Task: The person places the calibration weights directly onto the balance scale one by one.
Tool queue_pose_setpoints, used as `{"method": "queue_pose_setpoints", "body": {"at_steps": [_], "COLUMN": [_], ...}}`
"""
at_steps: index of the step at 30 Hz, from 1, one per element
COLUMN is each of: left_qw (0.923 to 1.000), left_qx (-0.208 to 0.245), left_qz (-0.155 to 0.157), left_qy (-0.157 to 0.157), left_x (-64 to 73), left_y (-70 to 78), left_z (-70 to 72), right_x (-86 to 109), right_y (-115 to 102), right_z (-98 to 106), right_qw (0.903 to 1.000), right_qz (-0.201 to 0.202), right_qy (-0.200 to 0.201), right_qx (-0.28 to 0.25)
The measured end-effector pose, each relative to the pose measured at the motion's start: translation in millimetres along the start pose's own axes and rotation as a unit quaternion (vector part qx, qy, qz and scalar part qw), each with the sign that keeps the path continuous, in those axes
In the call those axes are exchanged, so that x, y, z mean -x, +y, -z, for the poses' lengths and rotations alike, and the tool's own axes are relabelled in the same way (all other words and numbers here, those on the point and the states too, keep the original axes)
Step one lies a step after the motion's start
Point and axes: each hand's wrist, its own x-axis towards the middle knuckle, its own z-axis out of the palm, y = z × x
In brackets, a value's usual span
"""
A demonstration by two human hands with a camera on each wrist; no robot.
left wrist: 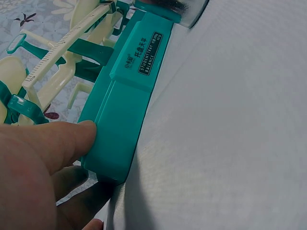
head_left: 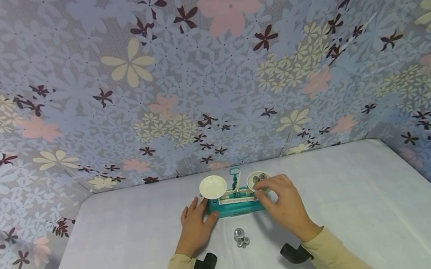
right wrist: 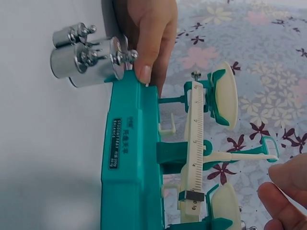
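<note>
The balance (head_left: 235, 210) stands on the tabletop (head_left: 133, 255), gripped at its left end between thumb and fingers of the left hand (head_left: 195, 229); light pressure should be used, so that the beam is not jarred. The right hand (head_left: 287, 203) is held loosely at the right pan (head_left: 249, 184), fingertips slightly parted, nothing seen between them. The weights (head_left: 259, 177) there should not be knocked, nor the rider (right wrist: 194, 195) brushed, while the pointer (right wrist: 240, 156) is read.
</note>
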Motion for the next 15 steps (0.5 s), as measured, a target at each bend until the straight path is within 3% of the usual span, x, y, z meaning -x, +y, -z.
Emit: {"method": "queue_pose_setpoints", "body": {"at_steps": [15], "left_qw": [0.9999], "left_qx": [-0.005], "left_qz": [0.008], "left_qy": [-0.007], "left_x": [-0.5], "left_y": [0.4], "left_z": [0.2], "right_x": [12.2], "right_y": [-8], "right_z": [-8], "right_qw": [0.999], "right_qz": [0.017], "right_qy": [-0.036], "right_qx": [-0.018]}}
